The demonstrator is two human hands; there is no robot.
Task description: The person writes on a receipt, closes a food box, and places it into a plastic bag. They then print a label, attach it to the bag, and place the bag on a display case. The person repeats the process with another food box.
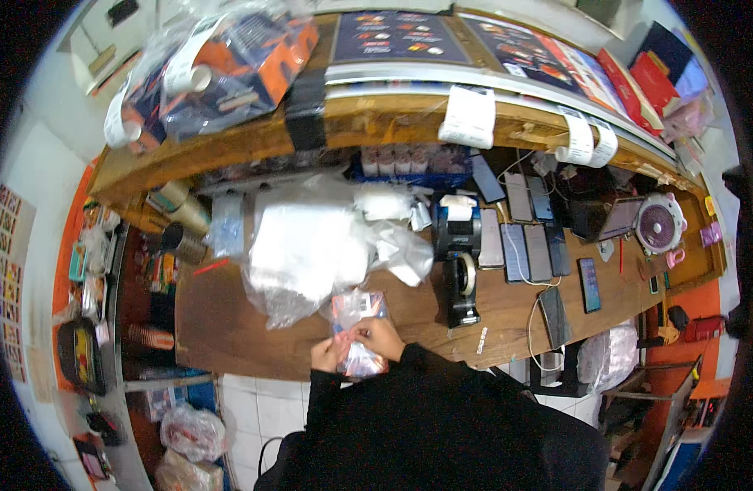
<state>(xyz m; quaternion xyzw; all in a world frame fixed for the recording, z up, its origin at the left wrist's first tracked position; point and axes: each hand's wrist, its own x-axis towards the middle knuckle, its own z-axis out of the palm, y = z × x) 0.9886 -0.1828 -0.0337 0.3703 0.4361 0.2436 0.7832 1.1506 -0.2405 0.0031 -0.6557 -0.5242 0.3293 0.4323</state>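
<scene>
At the near edge of the wooden table, a clear plastic bag (350, 312) with an orange-and-dark-blue printed package (376, 302) in it lies before me. My left hand (328, 354) pinches the plastic on the left side. From the right, my right hand (381, 337) has its fingertips closed on the same plastic, close to the left fingers. More of the printed package shows below my hands. Just beyond sits a stack of white plastic bags (309, 239), bright with glare. The exact fold between my fingers is too small to make out.
Right of the bags stand a black label printer (457, 224) and a tape dispenser (463, 291). Several phones (523, 251) with cables lie farther right, near a small fan (658, 224). Bagged orange-and-blue packages (229, 80) rest on the raised shelf (376, 119) with hanging paper receipts (468, 116).
</scene>
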